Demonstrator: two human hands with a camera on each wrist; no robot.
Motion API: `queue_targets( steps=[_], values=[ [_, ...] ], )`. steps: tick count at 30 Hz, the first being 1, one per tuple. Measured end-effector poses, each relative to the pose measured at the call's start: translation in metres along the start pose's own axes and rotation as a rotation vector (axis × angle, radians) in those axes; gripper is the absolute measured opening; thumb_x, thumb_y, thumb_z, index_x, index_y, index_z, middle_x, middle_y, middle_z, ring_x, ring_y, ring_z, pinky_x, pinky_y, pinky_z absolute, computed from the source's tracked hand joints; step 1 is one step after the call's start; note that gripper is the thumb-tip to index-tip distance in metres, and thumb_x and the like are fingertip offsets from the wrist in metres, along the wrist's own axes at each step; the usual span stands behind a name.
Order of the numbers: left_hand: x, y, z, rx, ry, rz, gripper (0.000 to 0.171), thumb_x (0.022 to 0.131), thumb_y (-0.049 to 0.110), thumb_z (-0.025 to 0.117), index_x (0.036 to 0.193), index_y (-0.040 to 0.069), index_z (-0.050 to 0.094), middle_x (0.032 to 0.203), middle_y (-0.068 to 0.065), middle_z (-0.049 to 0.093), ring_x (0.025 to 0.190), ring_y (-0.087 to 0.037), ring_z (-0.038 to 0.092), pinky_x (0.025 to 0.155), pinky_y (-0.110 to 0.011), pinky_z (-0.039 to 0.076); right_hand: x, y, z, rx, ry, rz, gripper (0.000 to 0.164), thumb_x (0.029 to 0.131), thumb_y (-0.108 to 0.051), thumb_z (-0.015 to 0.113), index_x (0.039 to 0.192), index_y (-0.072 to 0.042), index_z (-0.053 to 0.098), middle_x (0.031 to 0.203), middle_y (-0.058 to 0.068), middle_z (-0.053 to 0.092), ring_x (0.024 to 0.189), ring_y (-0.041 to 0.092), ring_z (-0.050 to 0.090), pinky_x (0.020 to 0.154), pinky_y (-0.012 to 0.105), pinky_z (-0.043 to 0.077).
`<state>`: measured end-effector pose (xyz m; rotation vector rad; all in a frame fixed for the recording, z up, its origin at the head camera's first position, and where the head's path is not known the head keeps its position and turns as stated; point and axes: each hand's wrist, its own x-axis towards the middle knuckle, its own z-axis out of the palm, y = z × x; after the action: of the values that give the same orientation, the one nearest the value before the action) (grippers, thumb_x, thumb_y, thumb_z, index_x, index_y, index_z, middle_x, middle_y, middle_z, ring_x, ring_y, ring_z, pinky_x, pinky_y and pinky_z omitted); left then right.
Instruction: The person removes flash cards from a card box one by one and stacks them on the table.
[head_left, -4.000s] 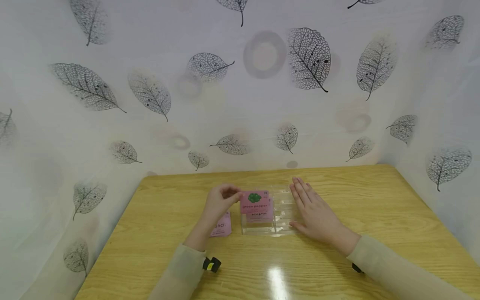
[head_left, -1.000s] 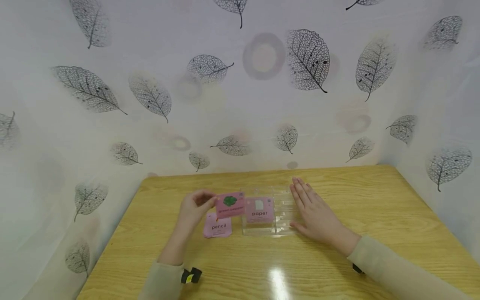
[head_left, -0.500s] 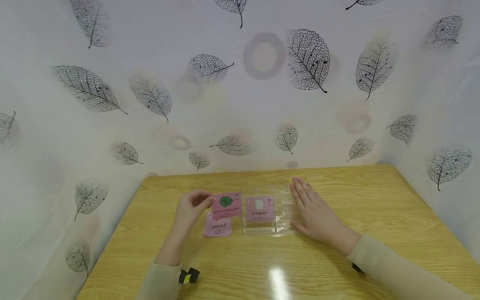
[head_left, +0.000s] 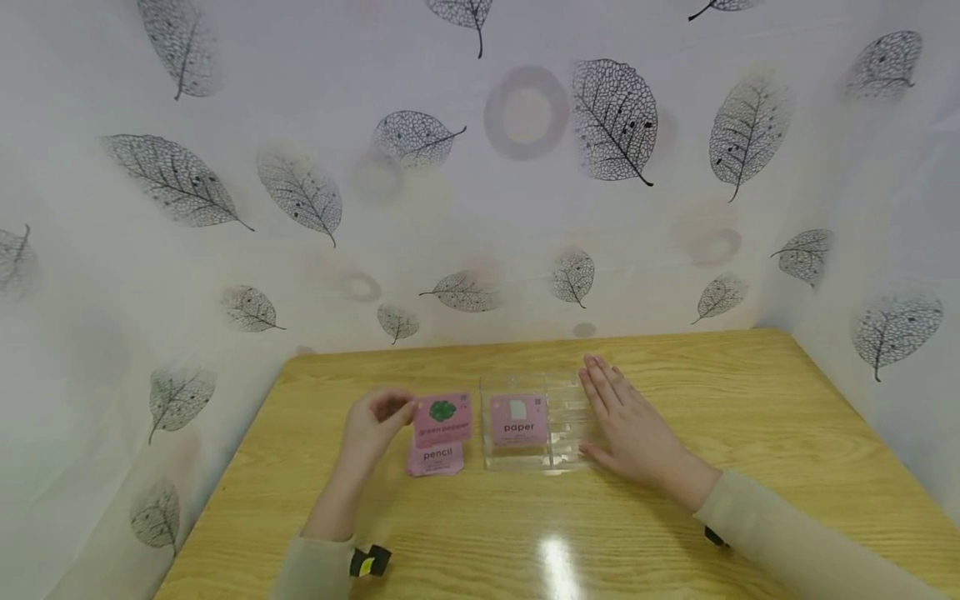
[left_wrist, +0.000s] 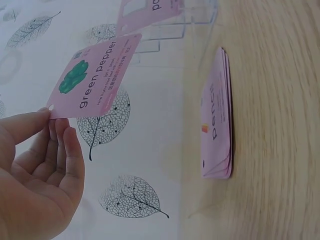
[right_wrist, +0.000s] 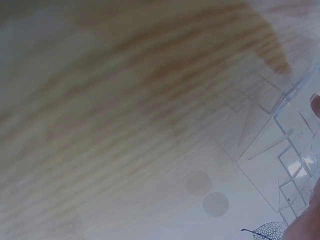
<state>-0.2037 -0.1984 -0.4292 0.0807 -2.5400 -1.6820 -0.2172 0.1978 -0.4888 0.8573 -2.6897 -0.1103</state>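
My left hand (head_left: 372,429) pinches a pink "green pepper" flashcard (head_left: 442,421) by its left corner, between thumb and fingertips. In the left wrist view that card (left_wrist: 95,80) hangs in the air, apart from a small stack of pink cards (left_wrist: 217,120) with "pencil" on top, which lies on the table. A "paper" card (head_left: 519,421) sits in the left half of a clear plastic stepped holder (head_left: 517,461). With straight fingers, my right hand (head_left: 633,425) rests against the holder's right side. Only blurred wood and part of the holder (right_wrist: 287,150) show in the right wrist view.
The wooden table (head_left: 480,517) is bounded at the back and sides by a white leaf-print cloth (head_left: 480,208). A black wrist camera (head_left: 371,561) is strapped to the left sleeve.
The green pepper card has moved in my left hand from over the holder to the left, above the pencil stack, uncovering the paper card. My right hand has stayed in place.
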Motion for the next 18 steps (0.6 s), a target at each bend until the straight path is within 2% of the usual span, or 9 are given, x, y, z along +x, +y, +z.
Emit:
queue_targets(
  steps=[8, 12, 18],
  values=[
    [-0.001, -0.006, -0.003, -0.027, -0.002, -0.004, 0.014, 0.099, 0.002, 0.071, 0.111, -0.003, 0.072, 0.103, -0.01, 0.076, 0.086, -0.004, 0.067, 0.083, -0.016, 0.059, -0.001, -0.001, 0.002, 0.004, 0.066, -0.015, 0.117, 0.089, -0.062, 0.074, 0.163, 0.011, 0.022, 0.174, 0.03, 0.014, 0.162, 0.046, 0.02, 0.136, 0.044, 0.001],
    [0.0, -0.01, -0.005, -0.042, -0.001, -0.013, 0.014, 0.099, 0.001, 0.07, 0.111, -0.005, 0.071, 0.103, -0.012, 0.077, 0.085, -0.004, 0.068, 0.083, -0.017, 0.059, -0.002, 0.0, 0.002, -0.001, 0.096, -0.024, 0.117, 0.088, -0.062, 0.076, 0.162, 0.012, 0.023, 0.173, 0.031, 0.017, 0.162, 0.046, 0.022, 0.136, 0.044, 0.002],
    [0.0, -0.017, -0.006, -0.058, 0.01, -0.057, 0.016, 0.099, 0.001, 0.07, 0.114, -0.004, 0.072, 0.102, -0.007, 0.077, 0.086, -0.003, 0.068, 0.085, -0.02, 0.061, -0.001, 0.0, 0.002, -0.003, 0.095, -0.021, 0.117, 0.087, -0.062, 0.076, 0.162, 0.012, 0.024, 0.173, 0.031, 0.017, 0.161, 0.046, 0.024, 0.136, 0.044, 0.004]
  ],
)
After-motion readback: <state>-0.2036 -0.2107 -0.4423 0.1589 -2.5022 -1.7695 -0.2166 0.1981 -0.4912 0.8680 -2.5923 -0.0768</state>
